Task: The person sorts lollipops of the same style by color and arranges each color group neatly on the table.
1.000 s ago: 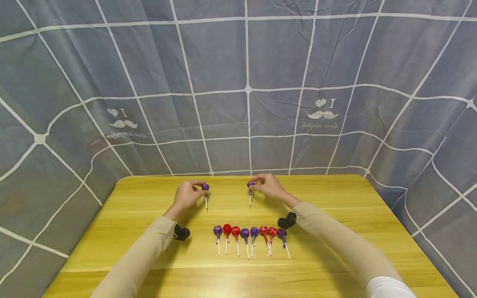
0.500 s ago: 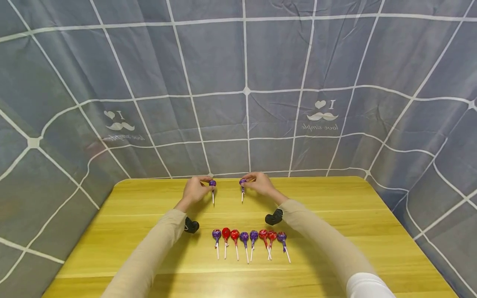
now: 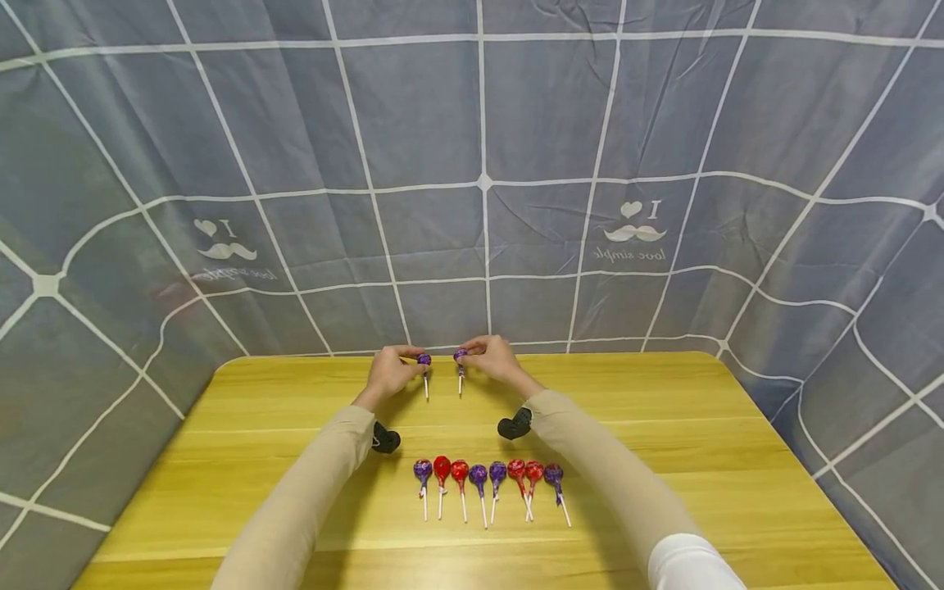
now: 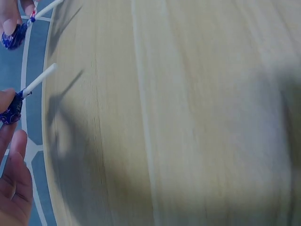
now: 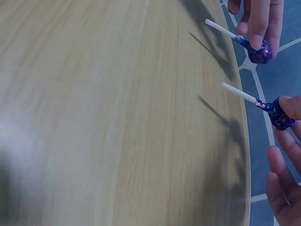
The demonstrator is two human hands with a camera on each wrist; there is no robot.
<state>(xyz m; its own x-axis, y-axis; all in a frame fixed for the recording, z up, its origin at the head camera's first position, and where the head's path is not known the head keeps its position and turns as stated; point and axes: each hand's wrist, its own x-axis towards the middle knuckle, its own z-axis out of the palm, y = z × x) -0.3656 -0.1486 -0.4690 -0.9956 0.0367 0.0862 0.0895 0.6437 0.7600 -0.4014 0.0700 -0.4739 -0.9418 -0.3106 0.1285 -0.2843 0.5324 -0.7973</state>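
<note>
Near the table's back edge, my left hand pinches a purple-wrapped lollipop by its candy head, the white stick pointing toward me. Just to the right, my right hand pinches another purple lollipop the same way, a small gap between the two. In the left wrist view the left lollipop is held between thumb and fingers, its stick casting a shadow on the wood. The right wrist view shows the right lollipop gripped at the head, with the other fingers spread loosely below.
A row of several red and purple lollipops, among them a red one and a purple one, lies across the middle of the wooden table. A grey curtain with white lines hangs right behind the back edge.
Both hands have moved toward each other and slightly farther back, each carrying its purple lollipop; the gap between the two has narrowed. The row on the table stays in place.
</note>
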